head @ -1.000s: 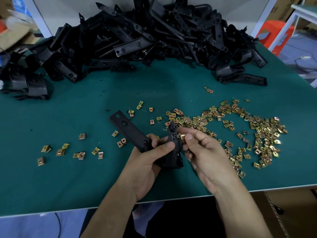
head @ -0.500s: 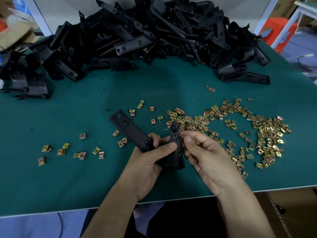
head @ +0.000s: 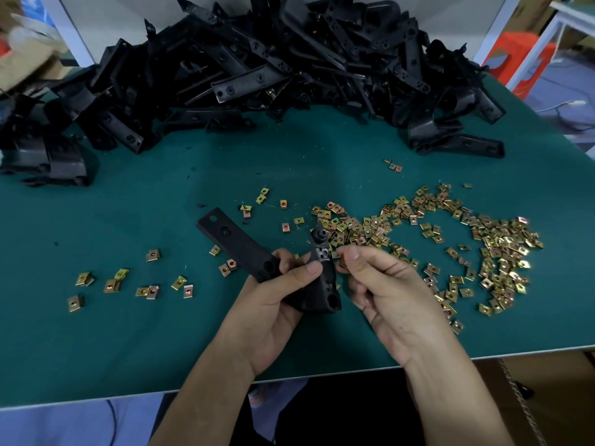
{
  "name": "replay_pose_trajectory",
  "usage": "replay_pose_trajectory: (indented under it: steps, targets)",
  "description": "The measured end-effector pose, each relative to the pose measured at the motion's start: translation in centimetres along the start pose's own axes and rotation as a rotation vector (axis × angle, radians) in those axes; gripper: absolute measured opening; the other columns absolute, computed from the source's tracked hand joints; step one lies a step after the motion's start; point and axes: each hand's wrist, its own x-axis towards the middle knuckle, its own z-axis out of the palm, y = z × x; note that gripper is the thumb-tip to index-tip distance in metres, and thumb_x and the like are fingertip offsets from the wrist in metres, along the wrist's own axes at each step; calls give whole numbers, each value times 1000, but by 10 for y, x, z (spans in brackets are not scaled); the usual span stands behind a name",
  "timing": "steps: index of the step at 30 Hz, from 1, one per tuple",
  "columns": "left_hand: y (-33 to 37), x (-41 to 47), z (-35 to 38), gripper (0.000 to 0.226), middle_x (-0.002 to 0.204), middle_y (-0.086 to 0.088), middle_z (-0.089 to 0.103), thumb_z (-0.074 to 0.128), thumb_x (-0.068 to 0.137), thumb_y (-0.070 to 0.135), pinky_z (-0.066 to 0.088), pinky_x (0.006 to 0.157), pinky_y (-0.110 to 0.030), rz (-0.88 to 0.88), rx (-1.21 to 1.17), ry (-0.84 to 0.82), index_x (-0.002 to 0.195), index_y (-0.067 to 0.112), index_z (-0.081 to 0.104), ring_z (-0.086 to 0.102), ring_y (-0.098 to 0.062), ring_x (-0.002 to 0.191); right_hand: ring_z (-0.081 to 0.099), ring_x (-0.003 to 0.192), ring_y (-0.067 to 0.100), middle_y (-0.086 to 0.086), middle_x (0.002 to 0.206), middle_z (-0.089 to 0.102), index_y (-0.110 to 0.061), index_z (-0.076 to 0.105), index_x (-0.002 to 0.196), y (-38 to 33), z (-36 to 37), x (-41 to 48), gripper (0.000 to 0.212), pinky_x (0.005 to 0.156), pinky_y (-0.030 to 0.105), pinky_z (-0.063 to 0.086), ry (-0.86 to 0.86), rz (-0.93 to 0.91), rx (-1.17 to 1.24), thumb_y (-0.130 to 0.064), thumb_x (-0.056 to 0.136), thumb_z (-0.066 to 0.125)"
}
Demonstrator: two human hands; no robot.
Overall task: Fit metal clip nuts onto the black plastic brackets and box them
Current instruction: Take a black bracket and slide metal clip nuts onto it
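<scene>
while the left hand is gripping a black plastic bracket above the near part of the green table, the right hand is sitting just to the bracket's right. left hand: fingers curling shut around the bracket's bend, thumb lying across the front face. one flat arm of the bracket, with holes in it, is pointing up and left over the table; the other arm is standing more upright between the two hands, a round boss showing at its top.

right hand: fingers folding in, thumb and forefinger pinching together right beside the upright arm. a small brass-coloured glint is showing at the fingertips, looking like a clip nut, though most of it is lying hidden under the fingers, and i cannot tell if it is touching the bracket.

loose clip nuts are lying in a wide scatter on the table to the right of the hands, thickest far right. a smaller scatter of nuts is lying well apart to the left. a big heap of black brackets is running along the far edge of the table. an orange stool is standing beyond the table's far right corner.
</scene>
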Motion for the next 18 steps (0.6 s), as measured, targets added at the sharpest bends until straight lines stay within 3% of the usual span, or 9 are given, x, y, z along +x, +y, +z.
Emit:
replay_pose_trajectory:
  steps: [6,11,14,18]
  targets:
    - [1,0,0,38,101,-10,59,81,71,6,57,76,-35,-8,-2,3,69,22,46,67,-21,93,37,53,7,-1,66,51,-14,81,98,2,-2,1,23,47,16,33,-45,-3,14,-18,78,70]
    - [0,0,0,38,114,-18,53,80,72,6,58,76,-36,-12,2,-3,70,22,46,63,-28,107,40,55,5,0,74,66,-12,80,102,0,-5,-2,26,47,14,35,-77,38,46,-12,79,66]
    - [0,1,-2,38,105,-15,56,81,72,5,57,73,-35,-12,-5,-8,70,22,46,68,-23,96,41,54,5,6,81,73,-11,81,96,0,-4,-2,22,47,13,36,-56,52,26,-15,78,68]
    - [0,1,-3,38,98,-10,60,81,73,5,57,72,-35,-12,-20,-10,70,21,46,68,-23,93,41,50,4,7,75,72,-12,81,84,1,-2,0,17,44,13,36,-2,67,38,-20,73,73]
